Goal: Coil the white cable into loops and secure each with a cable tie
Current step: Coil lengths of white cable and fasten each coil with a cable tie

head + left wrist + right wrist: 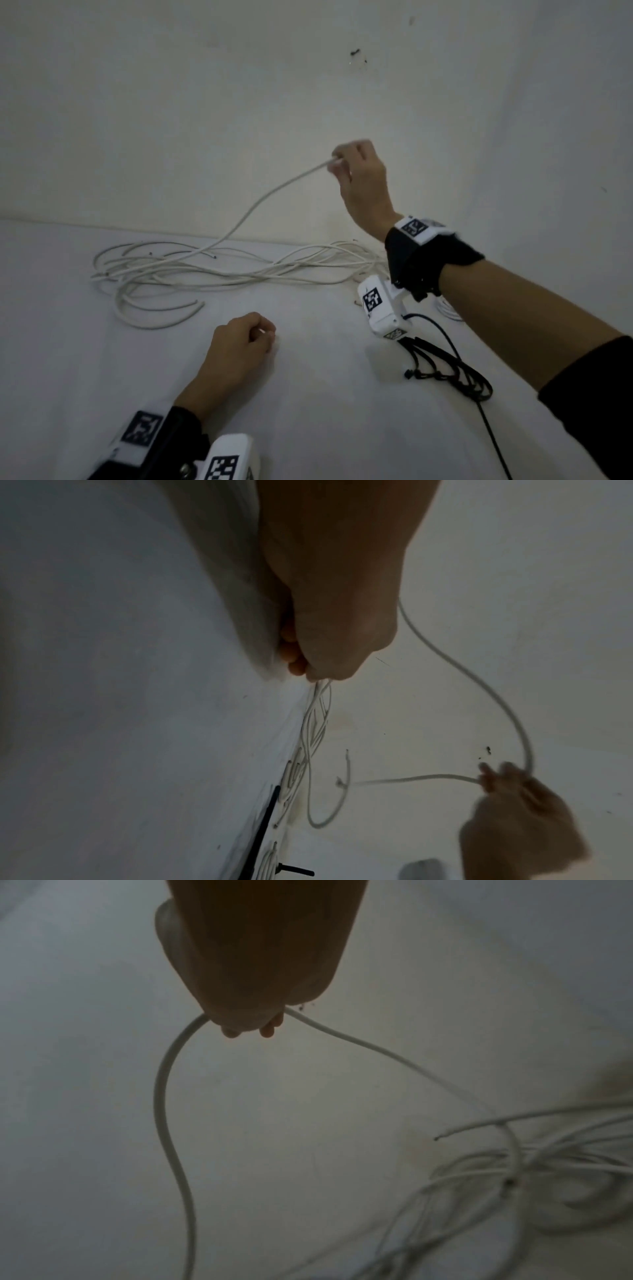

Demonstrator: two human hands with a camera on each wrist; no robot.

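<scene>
Overhead, right hand [363, 178] pinching white cable [239, 219]

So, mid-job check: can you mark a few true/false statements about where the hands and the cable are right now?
1. The right hand has a pinch grip on the white cable, lifted above the surface. True.
2. The left hand is raised as high as the right. False: it sits low, at the surface, fingers curled.
3. The cable is all neatly coiled and tied. False: most of it lies in a loose pile, with no tie visible around it.
4. Black cords lie on the surface below the right forearm. True.
</scene>
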